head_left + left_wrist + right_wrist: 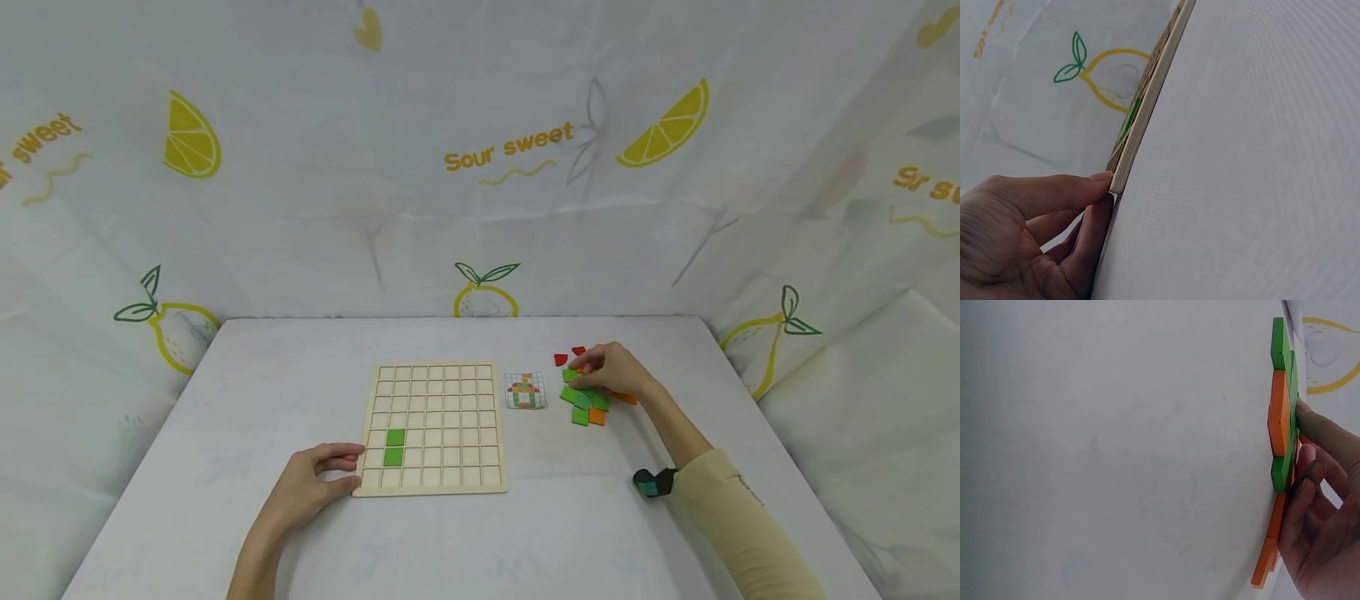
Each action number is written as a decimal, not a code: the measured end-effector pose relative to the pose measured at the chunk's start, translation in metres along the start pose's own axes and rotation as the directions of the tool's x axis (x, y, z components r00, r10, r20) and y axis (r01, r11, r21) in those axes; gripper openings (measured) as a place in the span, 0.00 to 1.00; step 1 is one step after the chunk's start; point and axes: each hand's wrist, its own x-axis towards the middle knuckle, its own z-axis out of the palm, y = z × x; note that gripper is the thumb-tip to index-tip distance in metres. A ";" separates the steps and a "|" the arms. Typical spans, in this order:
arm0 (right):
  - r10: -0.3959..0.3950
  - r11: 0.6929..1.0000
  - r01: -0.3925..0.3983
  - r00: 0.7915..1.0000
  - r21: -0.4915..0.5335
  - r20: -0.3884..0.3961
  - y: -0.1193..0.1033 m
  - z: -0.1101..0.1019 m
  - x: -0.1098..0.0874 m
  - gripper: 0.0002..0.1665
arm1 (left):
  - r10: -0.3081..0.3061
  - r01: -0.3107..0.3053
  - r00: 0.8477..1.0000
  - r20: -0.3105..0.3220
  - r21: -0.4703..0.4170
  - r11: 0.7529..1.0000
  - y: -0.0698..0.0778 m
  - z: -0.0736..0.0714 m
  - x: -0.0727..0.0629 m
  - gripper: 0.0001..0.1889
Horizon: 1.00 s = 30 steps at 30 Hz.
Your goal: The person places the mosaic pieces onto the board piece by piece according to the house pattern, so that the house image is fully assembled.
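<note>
A pale wooden grid board [450, 434] lies on the table, two green square tiles [393, 447] set one above the other in its left part. My left hand [311, 485] touches the board's left edge with relaxed fingers, its thumb at the near left corner. In the left wrist view the thumb's tip [1102, 177] meets that corner. Over a loose pile of green tiles [580, 416] and orange tiles [597, 417], my right hand [611, 369] reaches down with thumb and fingertips among them. Its loosely bent fingers [1300, 509] show no tile between them.
A small pattern card [526, 390] lies between the board and the pile. Red pieces [561, 360] sit at the pile's far side. A black and green device [654, 483] is at the right sleeve [738, 517]. Behind the table hangs a lemon-printed white cloth [330, 250].
</note>
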 end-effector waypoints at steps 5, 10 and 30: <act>-0.007 1.000 0.007 1.000 0.006 0.015 -0.001 -0.001 -0.001 0.18 | 0.007 -0.007 1.000 0.000 0.003 1.000 0.000 0.000 0.000 0.26; -0.009 1.000 0.009 1.000 -0.014 0.005 -0.002 0.000 -0.001 0.18 | 0.000 0.000 1.000 0.001 0.005 1.000 0.001 0.000 0.000 0.27; -0.076 0.997 0.076 0.997 -0.009 -0.029 -0.017 0.009 -0.004 0.18 | 0.010 -0.009 1.000 -0.008 0.010 1.000 -0.001 0.001 0.001 0.26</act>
